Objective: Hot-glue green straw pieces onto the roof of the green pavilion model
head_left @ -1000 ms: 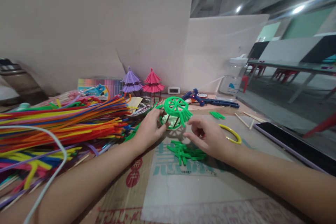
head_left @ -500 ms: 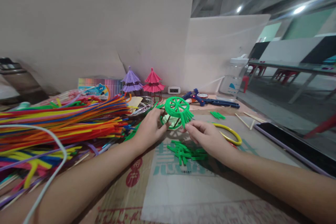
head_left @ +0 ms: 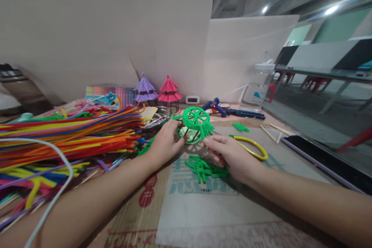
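Observation:
A small green pavilion model (head_left: 196, 118) stands in front of me, with a spoked round top, brown posts and a round base. My left hand (head_left: 166, 142) is closed on its left side, fingers at the posts. Short green pipe cleaner strips (head_left: 207, 130) fan down from the near right of the top. My right hand (head_left: 228, 152) pinches at the lower end of these strips, thumb and forefinger together. Below it lies a pile of cut green pipe cleaner pieces (head_left: 200, 168). Yellow-handled scissors (head_left: 254, 146) rest behind my right hand, their blades mostly hidden.
Bundles of coloured pipe cleaners (head_left: 95, 133) fill the left. Purple (head_left: 144, 90) and pink (head_left: 169, 90) pavilions, a small clock (head_left: 192, 100) and a blue glue gun (head_left: 219, 107) stand behind. Rightward are a phone (head_left: 328, 162), sticks (head_left: 269, 133) and a clear bottle (head_left: 257, 89).
My right hand has shifted slightly, its fingers still at the strip ends, and more of the scissors' handle shows. My left hand and the green model stay in place.

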`<state>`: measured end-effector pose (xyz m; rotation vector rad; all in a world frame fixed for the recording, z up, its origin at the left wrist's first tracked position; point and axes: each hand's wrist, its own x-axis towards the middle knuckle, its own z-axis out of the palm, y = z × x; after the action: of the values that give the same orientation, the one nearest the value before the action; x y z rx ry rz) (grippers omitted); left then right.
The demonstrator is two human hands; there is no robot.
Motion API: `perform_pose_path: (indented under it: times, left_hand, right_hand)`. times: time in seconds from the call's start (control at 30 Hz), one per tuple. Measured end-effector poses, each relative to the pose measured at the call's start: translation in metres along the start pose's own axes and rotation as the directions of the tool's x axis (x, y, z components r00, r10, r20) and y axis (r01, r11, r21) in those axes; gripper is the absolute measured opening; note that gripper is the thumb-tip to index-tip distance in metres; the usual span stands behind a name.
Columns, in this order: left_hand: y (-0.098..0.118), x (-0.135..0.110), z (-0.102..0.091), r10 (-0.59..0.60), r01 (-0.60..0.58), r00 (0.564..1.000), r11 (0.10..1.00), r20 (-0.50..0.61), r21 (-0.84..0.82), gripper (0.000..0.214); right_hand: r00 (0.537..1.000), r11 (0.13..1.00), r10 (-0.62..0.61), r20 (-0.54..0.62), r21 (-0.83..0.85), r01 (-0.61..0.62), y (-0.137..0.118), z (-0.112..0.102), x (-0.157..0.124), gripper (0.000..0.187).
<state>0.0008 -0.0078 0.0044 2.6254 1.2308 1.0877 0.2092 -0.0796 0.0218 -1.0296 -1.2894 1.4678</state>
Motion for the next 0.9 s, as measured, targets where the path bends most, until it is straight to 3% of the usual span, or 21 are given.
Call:
perform_pose_path:
  times: [0.57, 0.7, 0.8, 0.9]
  left_hand:
    - [0.0, 0.0, 0.001, 0.001, -0.001, 1.0, 1.0, -0.01, 0.018, 0.022]
    - [-0.001, 0.0, 0.001, -0.005, 0.005, 1.0, 1.0, 0.001, -0.004, 0.021]
    - [-0.002, 0.0, 0.001, -0.031, 0.031, 0.999, 0.999, 0.006, -0.032, 0.021]
    - [-0.003, 0.0, 0.001, -0.052, 0.052, 0.999, 0.998, 0.013, -0.043, 0.021]
  right_hand:
    - [0.998, 0.999, 0.05, -0.04, 0.02, -0.049, 0.002, 0.005, 0.0, 0.034]
    - [0.998, 0.989, 0.037, 0.05, -0.148, -0.029, 0.003, 0.003, 0.0, 0.042]
    - [0.989, 0.917, -0.144, 0.026, -0.373, 0.143, 0.002, -0.005, 0.0, 0.044]
    - [0.889, 0.709, -0.457, 0.029, -0.591, 0.384, 0.003, -0.016, 0.002, 0.029]
